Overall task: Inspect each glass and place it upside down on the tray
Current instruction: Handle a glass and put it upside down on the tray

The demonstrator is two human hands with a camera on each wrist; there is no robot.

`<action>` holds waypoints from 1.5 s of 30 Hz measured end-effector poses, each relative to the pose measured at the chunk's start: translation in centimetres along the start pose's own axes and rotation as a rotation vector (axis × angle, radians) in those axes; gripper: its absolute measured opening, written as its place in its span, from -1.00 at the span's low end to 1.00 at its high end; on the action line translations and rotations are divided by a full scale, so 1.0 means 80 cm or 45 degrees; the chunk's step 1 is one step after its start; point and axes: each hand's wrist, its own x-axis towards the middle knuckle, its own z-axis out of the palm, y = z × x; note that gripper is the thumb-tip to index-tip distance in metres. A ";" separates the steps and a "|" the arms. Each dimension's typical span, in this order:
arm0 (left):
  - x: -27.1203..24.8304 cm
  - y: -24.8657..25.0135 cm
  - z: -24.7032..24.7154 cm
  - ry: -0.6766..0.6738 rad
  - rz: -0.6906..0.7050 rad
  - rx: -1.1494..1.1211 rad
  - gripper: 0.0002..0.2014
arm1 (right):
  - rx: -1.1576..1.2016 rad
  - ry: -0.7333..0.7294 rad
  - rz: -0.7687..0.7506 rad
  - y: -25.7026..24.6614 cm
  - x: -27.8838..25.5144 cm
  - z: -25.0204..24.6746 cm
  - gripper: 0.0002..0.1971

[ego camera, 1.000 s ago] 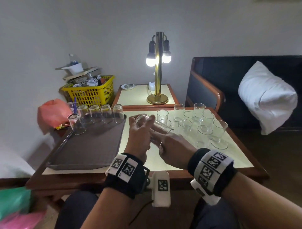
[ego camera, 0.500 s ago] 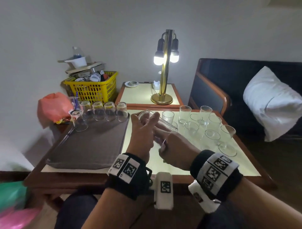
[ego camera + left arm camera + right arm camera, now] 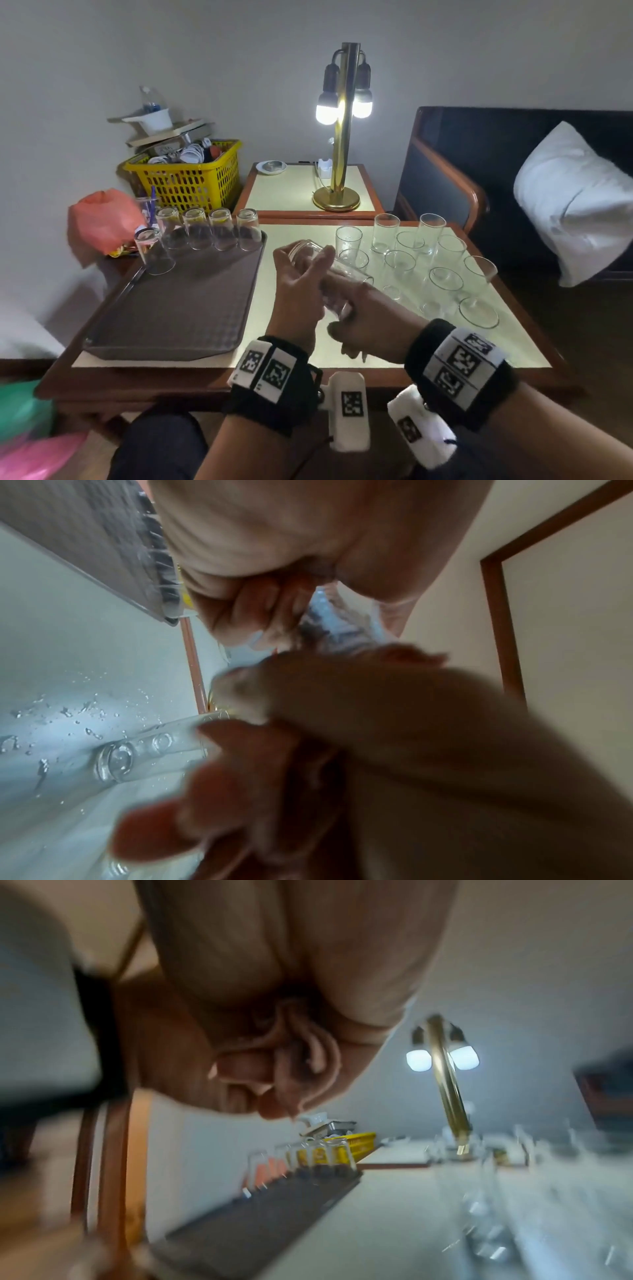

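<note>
From the head view: a clear glass held tilted on its side above the table, just right of the brown tray. Left hand wrapped around its far end, fingers curled over the top; right hand grasping the near, lower end. Six glasses standing upside down along the tray's far edge and far-left corner; upright glasses clustered on the right half of the table.

Only from the left wrist view: water droplets on the glass wall and fingertips of the other hand pressed against it. Only from the right wrist view: curled fingers seen from below, the inverted row side-on, the lamp lit behind; heavy blur, the held glass not made out.

Compared with half a second ago: same two-handed grip, glass still tilted in much the same spot above the table, tray count unchanged.
</note>
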 end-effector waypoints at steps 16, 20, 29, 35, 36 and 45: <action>0.009 -0.008 -0.007 0.025 -0.005 -0.109 -0.40 | 0.228 -0.129 0.131 -0.007 0.012 -0.012 -0.33; 0.011 -0.004 -0.008 -0.009 0.010 -0.080 -0.27 | 0.520 -0.105 0.236 -0.005 0.010 -0.013 -0.37; 0.012 0.006 -0.006 0.020 -0.001 -0.039 -0.43 | -0.176 0.043 -0.153 -0.004 0.010 0.002 -0.21; 0.012 0.005 -0.008 -0.036 0.001 0.007 -0.56 | 0.288 -0.019 0.183 -0.009 0.004 -0.009 -0.34; 0.014 0.008 -0.010 0.006 -0.045 0.069 -0.58 | -0.113 0.014 0.087 -0.007 0.005 -0.008 -0.29; 0.010 -0.007 -0.015 -0.067 0.010 -0.094 -0.50 | 0.720 -0.032 0.206 -0.008 -0.004 0.002 -0.38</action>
